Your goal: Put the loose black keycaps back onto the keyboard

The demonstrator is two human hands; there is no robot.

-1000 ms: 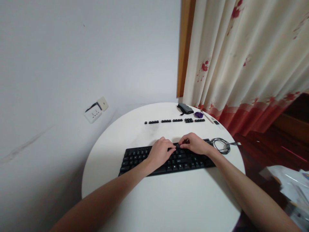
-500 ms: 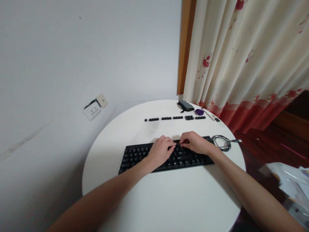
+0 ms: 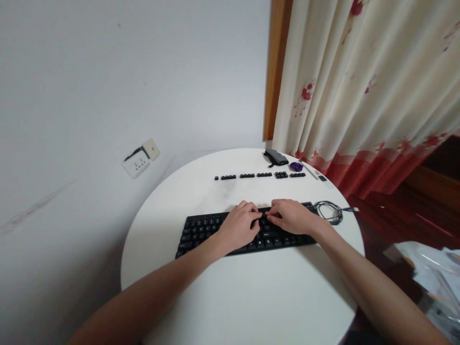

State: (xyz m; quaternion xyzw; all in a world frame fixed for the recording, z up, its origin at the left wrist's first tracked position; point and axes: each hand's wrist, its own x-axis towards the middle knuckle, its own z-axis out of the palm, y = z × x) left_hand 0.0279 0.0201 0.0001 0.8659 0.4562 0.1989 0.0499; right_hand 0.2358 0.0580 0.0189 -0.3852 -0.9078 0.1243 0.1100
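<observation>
Left hand (image 3: 239,226) and right hand (image 3: 293,216) have slid nearer over the keyboard (image 3: 201,231); each grip's state I cannot tell.

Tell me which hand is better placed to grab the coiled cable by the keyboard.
Right, likely. The right hand rests on the keyboard nearer the cable; the left hand sits farther away.
</observation>
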